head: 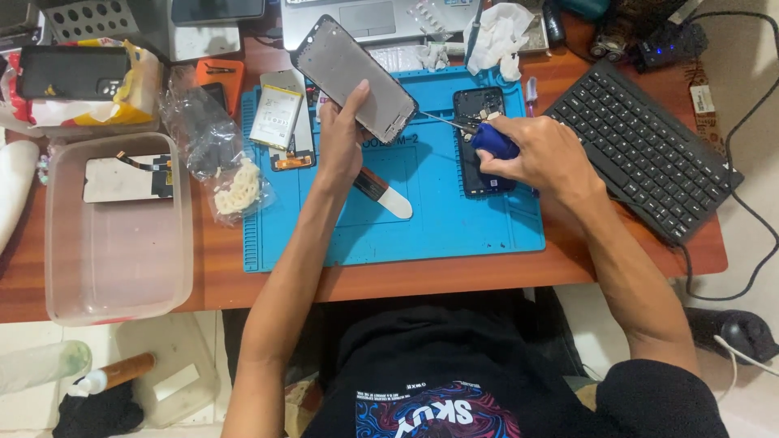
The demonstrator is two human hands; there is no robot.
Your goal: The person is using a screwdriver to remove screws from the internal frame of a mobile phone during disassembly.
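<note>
Left hand (345,134) grips the phone frame (353,79), tilted above the blue mat (389,235). Right hand (540,150) is closed on the blue screwdriver (487,139), tip at the frame's lower edge. I judge a prying or unscrewing step is underway; the next move needs a steady tip.

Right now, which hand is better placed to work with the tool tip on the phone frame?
The right hand: it grips the blue-handled screwdriver, whose tip points at the phone frame. The left hand is occupied holding that frame up.
</note>
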